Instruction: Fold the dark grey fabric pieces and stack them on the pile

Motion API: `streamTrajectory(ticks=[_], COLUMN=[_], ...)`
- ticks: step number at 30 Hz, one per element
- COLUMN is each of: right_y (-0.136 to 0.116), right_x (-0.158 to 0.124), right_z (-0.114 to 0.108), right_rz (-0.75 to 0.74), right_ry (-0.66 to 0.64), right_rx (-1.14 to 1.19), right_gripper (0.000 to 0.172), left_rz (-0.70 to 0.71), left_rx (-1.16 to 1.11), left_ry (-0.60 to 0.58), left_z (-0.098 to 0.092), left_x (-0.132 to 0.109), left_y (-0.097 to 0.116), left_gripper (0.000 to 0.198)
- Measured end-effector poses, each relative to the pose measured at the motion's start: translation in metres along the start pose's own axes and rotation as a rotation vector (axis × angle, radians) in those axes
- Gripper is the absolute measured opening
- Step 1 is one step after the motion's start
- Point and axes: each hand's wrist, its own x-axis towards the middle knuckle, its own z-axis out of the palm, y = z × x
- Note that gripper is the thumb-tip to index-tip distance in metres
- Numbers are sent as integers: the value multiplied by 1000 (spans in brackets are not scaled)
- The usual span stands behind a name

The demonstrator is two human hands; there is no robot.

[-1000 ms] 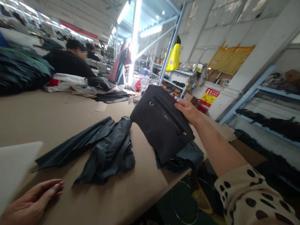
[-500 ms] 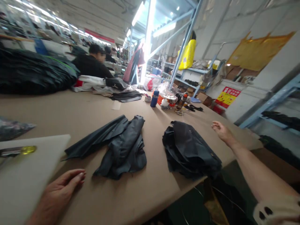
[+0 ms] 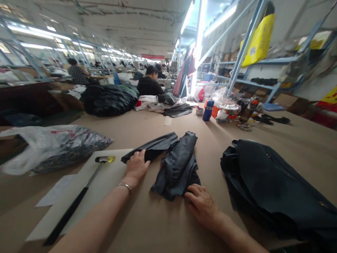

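A dark grey garment piece [image 3: 177,168] lies crumpled on the table before me, one narrow part reaching out to the left. My left hand [image 3: 137,166] is closed over the lower edge of that narrow part, a bracelet on its wrist. At the lower right corner of the cloth, my right hand [image 3: 202,204] has its fingers curled onto the fabric; the fingertips are partly hidden. To the right rests a thick stack of dark garment pieces [image 3: 268,179], touched by neither hand.
A mallet [image 3: 86,186] with a yellow-tipped head lies on a white board [image 3: 110,186] at left. Beyond it is a clear plastic bag [image 3: 65,144] of small parts. A blue flask [image 3: 208,110] and clutter stand farther back, near a dark fabric pile [image 3: 109,100]. A co-worker [image 3: 150,82] sits behind.
My view has turned left. Both hands, empty and apart from the cloth before, have come onto the crumpled garment piece: the right from beyond the stack, the left forward from the board's edge.
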Motion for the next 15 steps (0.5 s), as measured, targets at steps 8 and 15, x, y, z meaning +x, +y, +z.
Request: streamTrajectory(ticks=[8,15], right_y=[1,0], right_x=[1,3], right_z=[0,1], right_rz=[58,69], right_ry=[40,94], right_rx=[61,118], right_gripper=[25,22], left_rz=[-7,-137], left_rx=[103,-218], left_ry=[-86,-240], left_z=[-1,-7], left_x=[25,47], left_y=[-17,-35], left_gripper=[61,11])
